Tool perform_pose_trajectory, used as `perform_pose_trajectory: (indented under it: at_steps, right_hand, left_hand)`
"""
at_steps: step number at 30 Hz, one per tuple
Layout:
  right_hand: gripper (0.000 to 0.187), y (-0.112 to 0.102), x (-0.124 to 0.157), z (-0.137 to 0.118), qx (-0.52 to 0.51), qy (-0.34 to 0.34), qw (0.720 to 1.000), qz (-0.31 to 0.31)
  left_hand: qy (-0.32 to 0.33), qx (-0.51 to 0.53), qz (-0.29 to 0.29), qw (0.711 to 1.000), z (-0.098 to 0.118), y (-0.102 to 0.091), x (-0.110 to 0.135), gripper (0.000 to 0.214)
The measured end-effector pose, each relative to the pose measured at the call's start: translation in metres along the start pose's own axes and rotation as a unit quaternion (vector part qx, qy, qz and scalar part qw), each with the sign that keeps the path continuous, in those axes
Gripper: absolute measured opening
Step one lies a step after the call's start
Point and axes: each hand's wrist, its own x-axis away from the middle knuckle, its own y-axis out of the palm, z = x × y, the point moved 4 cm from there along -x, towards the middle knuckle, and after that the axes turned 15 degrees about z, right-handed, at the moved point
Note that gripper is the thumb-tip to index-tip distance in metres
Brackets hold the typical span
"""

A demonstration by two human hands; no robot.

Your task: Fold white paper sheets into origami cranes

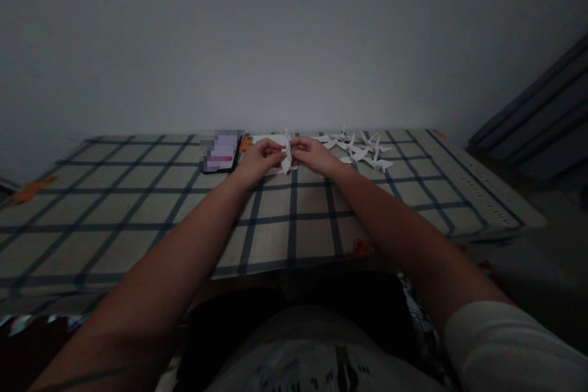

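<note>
Between my two hands stands a white folded paper crane [286, 158], narrow and upright as seen from here. The fingers of my left hand [260, 160] pinch its left side. My right hand [315, 154] has its fingertips closed on the right side of the same crane. Behind and beneath the hands lie white paper [263, 138] and a reddish patch, both partly covered by the fingers. To the right of my right hand rests a group of several finished white paper cranes [356, 150], wings spread.
A phone [223, 152] with a lit, partly blurred screen lies left of my left hand. The checked tablecloth [184, 208] covers the table, which meets a plain wall [294, 43] at the back. Dark slatted panels [542, 104] stand at the right.
</note>
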Motion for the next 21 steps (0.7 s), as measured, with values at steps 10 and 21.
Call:
perform_pose_trajectory:
  at_steps: [10,21]
  right_hand:
    - [0.007,-0.009,0.000,-0.004,0.096,-0.080,0.986,0.110]
    - [0.011,-0.002,0.007,-0.012,0.193,-0.174,0.961,0.089]
  left_hand:
    - [0.205,-0.139,0.145,0.958,0.024,-0.011,0.008,0.017]
    - [0.239,-0.182,0.111,0.947,0.024,-0.006,0.010,0.020]
